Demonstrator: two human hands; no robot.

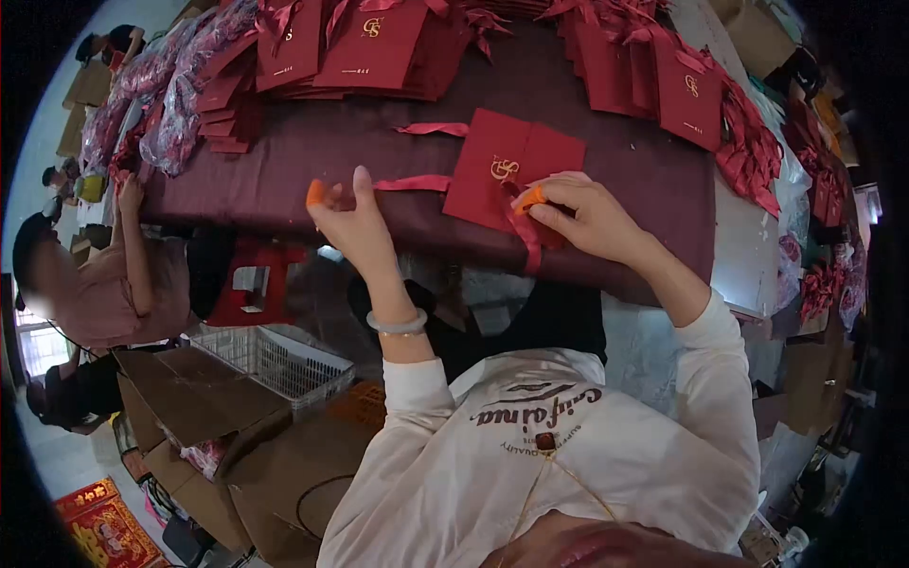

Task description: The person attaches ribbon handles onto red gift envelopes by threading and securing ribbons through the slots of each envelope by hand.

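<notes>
A flat red gift bag (488,170) with a gold monogram lies near the front edge of the cloth-covered table. My right hand (592,218) rests over its right side, fingers pinched on a red ribbon (530,248) whose loop hangs down past the bag's lower edge. Left of the bag, my left hand (355,227) is held up with thumb and index finger apart. Another ribbon (414,183) runs from the bag toward the left thumb; I see no grip on it. Each hand wears an orange finger cover.
Piles of finished-looking red bags (369,47) stand at the back left, and more bags (686,90) at the right. Plastic-wrapped bundles (189,95) lie at the table's left end. A co-worker (123,284) sits at the left. Cardboard boxes (204,398) and a white crate (275,364) are below.
</notes>
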